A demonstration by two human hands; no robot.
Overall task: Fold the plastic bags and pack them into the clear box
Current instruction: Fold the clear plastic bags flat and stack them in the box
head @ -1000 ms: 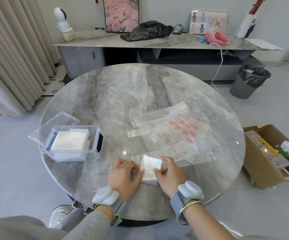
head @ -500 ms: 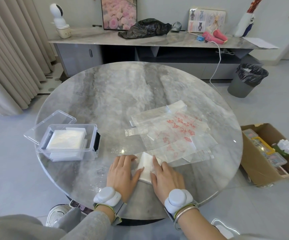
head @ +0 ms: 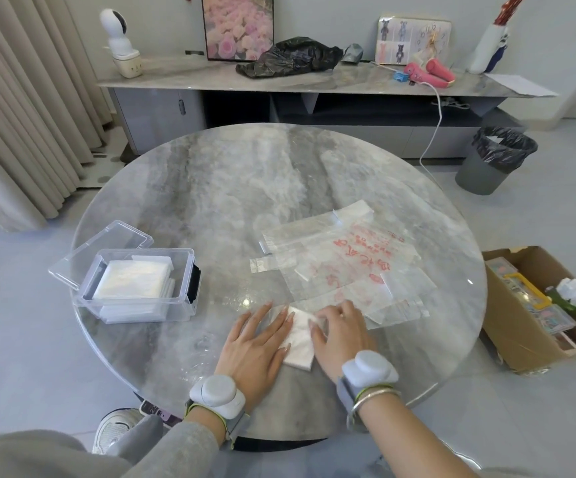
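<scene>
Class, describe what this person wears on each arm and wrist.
On the left: a grey sleeve and a rounded pale grey device on a grey strap with yellow-green trim. On the right: no sleeve in view, a matching device and strap, plus a thin silver bangle.

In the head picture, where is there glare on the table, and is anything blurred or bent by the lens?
Head view: a small bright glare spot lies on the glossy table just beyond the left hand. Also in the head view, the fingertips of the right hand look slightly smeared on the folded bag. The wide lens bows the sideboard and tilts the curtain. The clear box is sharp.
</scene>
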